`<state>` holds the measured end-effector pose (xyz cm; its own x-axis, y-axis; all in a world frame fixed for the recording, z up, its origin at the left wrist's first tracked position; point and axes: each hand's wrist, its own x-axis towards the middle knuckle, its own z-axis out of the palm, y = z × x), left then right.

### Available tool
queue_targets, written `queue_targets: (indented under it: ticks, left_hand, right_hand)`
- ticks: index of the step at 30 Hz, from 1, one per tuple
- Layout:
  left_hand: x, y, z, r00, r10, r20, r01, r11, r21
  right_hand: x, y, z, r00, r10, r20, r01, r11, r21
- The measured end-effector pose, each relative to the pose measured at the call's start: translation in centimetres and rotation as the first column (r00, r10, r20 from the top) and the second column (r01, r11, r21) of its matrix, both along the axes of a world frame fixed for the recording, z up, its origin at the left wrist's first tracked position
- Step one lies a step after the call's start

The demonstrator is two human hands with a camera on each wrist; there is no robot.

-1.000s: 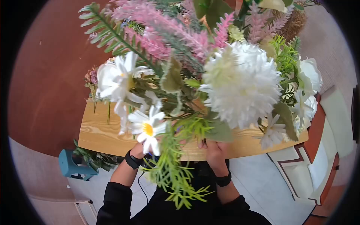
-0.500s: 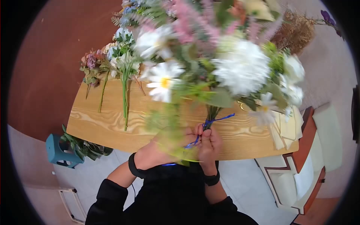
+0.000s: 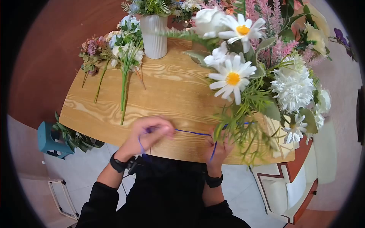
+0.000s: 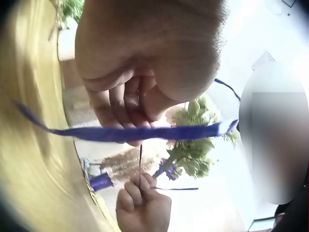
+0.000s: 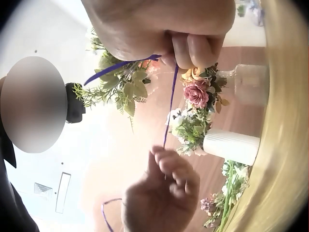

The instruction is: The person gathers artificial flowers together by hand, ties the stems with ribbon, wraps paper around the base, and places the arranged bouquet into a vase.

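Note:
A large bouquet (image 3: 262, 76) of white daisies, a white chrysanthemum, pink sprays and greenery leans to the upper right in the head view. My right hand (image 3: 219, 147) grips its stems low down, partly behind hanging green sprigs. A thin blue-purple ribbon (image 3: 192, 132) runs stretched from the right fingers to my left hand (image 3: 146, 135), which pinches it between thumb and fingers. One end of ribbon hangs below each hand. In the right wrist view the ribbon (image 5: 172, 104) is a straight line between both hands. A loose length of ribbon (image 4: 145, 133) crosses close to the left wrist camera.
Several loose flower stems (image 3: 124, 87) lie on the left of the wooden table (image 3: 171, 95). Behind them stands a white ribbed vase (image 3: 154, 38) with flowers. Cream paper sheets (image 3: 279, 136) lie at the right edge. A blue stool (image 3: 55, 140) stands on the floor at left.
The bouquet has swung to the right and tilted away. My left hand has drawn left, apart from the right hand, pulling the ribbon straight between them.

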<state>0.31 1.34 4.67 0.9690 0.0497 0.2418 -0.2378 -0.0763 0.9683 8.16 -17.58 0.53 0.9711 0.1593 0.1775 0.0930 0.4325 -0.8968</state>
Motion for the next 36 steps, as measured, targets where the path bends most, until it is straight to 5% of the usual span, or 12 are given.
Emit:
queue_targets:
  ticks: [5,7,8,12,16,20,23,25,30,34,35,36]
  left_hand:
    - [-3.3,5.2,-2.0,0.92,0.193,-0.34,-0.193,0.981,0.033]
    - [-4.0,6.0,-1.3,0.76,0.626,0.173,-0.627,0.637,0.449]
    - [-4.2,5.4,0.2,0.752,0.637,0.17,-0.635,0.631,0.446]
    - [-2.6,0.4,6.4,0.836,0.26,0.483,-0.434,0.851,0.294]
    - [1.0,-3.2,5.6,0.997,-0.032,0.07,-0.007,0.869,0.494]
    - [2.8,-2.8,0.0,0.976,-0.212,0.047,0.175,0.894,0.412]
    - [2.0,-3.0,-0.8,0.948,-0.265,-0.174,0.291,0.945,0.148]
    - [1.3,-3.2,1.4,0.705,-0.428,-0.565,0.257,0.897,-0.359]
    - [-0.4,0.2,0.2,0.743,-0.499,-0.447,0.273,0.835,-0.478]
    - [0.2,4.5,-0.9,0.885,0.084,-0.458,-0.244,0.921,-0.302]
    - [0.0,5.3,-1.3,0.956,0.234,-0.179,-0.183,0.948,0.259]
    - [0.0,5.5,-1.5,0.971,0.187,0.15,-0.237,0.65,0.722]
  right_hand:
    - [0.4,-0.4,-0.8,0.998,0.02,-0.062,-0.019,1.0,0.021]
    - [0.3,0.2,0.1,1.0,0.001,-0.024,-0.001,1.0,-0.012]
    - [0.1,0.5,0.2,1.0,0.013,-0.023,-0.014,1.0,-0.017]
    - [-0.3,1.8,0.2,0.999,0.025,0.035,-0.024,0.999,-0.033]
    - [-1.0,2.3,1.9,0.987,-0.013,0.159,0.053,0.969,-0.243]
    - [-0.8,1.1,0.0,0.977,-0.109,0.181,0.151,0.961,-0.231]
    - [-0.6,0.6,0.3,0.993,-0.012,0.116,0.026,0.992,-0.121]
    - [-1.1,1.1,2.2,0.999,-0.019,0.04,0.027,0.976,-0.215]
    - [-0.1,1.1,0.7,0.996,-0.025,0.091,0.04,0.985,-0.171]
    - [-0.2,0.7,1.1,0.997,0.057,0.049,-0.055,0.998,-0.035]
    - [-0.6,0.7,0.9,0.998,0.039,0.042,-0.039,0.999,-0.021]
    - [-1.1,0.8,0.8,0.995,0.087,0.039,-0.085,0.994,-0.068]
